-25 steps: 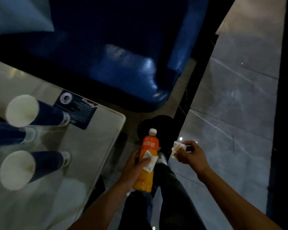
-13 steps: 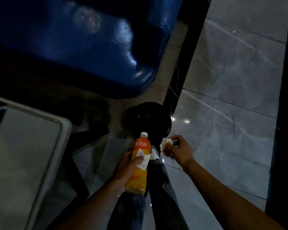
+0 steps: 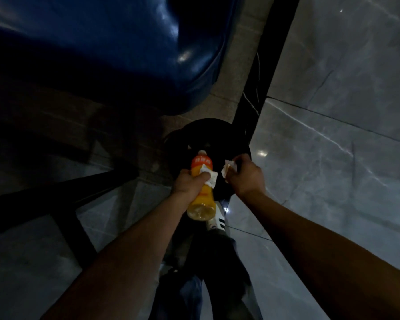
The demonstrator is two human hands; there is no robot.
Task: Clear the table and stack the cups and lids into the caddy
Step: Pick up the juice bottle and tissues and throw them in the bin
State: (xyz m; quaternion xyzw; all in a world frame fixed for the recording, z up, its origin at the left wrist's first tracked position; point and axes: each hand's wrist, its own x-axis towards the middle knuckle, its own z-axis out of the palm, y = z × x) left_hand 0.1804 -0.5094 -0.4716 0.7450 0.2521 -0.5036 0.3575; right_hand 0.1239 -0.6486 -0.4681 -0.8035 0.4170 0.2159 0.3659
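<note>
My left hand (image 3: 189, 184) grips an orange juice bottle (image 3: 201, 204) with a white cap, tilted cap-first toward a round black bin (image 3: 208, 135) on the floor. A crumpled white paper scrap (image 3: 210, 177) is pinched against the bottle by the same hand. My right hand (image 3: 246, 177) is closed on another crumpled white paper (image 3: 228, 169) just to the right of the bottle, over the bin's near rim. The table, cups, lids and caddy are out of view.
A blue padded seat (image 3: 102, 54) fills the upper left. Dark metal table legs (image 3: 62, 199) cross the lower left. Grey glossy floor tiles (image 3: 333, 112) spread to the right, split by a black strip (image 3: 270, 54). My shoe (image 3: 216, 221) and trouser legs are below the bottle.
The view has swung away from the table, so the cups have left the frame. Both hands have moved forward, carrying the bottle and papers over the black bin.
</note>
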